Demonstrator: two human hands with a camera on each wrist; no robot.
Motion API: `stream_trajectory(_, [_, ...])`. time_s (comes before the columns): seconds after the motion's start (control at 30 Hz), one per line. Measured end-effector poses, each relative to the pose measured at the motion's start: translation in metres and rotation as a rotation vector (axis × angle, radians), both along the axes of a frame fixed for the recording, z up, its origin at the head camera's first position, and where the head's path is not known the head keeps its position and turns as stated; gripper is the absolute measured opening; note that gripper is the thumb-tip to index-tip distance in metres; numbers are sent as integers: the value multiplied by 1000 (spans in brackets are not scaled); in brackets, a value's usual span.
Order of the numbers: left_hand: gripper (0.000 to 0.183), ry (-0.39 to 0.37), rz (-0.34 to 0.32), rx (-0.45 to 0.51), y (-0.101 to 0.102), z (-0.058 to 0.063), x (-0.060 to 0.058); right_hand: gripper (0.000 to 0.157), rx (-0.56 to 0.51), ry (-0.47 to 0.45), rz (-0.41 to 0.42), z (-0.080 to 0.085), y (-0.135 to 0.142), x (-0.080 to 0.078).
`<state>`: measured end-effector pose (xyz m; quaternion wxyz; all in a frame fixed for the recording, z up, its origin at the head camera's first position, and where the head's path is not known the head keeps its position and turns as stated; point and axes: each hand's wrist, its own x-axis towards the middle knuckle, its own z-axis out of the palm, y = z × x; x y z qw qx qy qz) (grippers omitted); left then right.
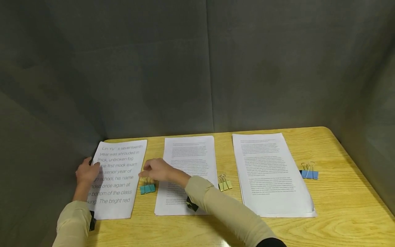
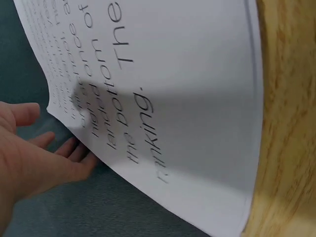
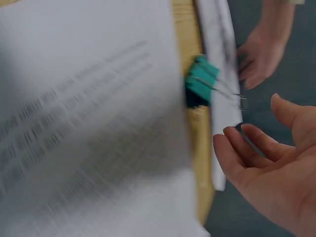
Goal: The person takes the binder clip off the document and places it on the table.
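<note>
A stack of paper with large print lies at the table's left end, its left edge reaching past the tabletop. My left hand is at that edge; in the left wrist view its thumb stands apart from the paper and the other fingertips go out of sight at the sheet's edge. Between this stack and the middle stack of paper, my right hand hovers with bent fingers and nothing between them. A teal binder clip lies just below it, wire handles up toward the hand.
On the right lies another printed paper stack. A yellow binder clip sits between the middle and right stacks, and a blue binder clip right of the last one. Grey curtains enclose the wooden table at the back and sides.
</note>
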<state>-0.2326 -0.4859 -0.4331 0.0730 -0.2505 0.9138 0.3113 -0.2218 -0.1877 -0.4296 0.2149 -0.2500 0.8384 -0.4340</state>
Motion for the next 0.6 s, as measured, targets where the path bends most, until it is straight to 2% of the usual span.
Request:
stream_trajectory(0.17, [68,34,-108,-22,15,6,-7,43,30,192,20,39,27,-10])
stream_trajectory(0.33, [70,146,-192,-126,39,9,-11,51,67,283,-50,66,70,-23])
stream_trajectory(0.47, [73,238,-290,-193,61,15,-7,54,93,380,-126,76,108,-28])
stream_trajectory(0.6, [75,335,-387,-230,79,23,-3,59,149,470,-214,77,147,-31])
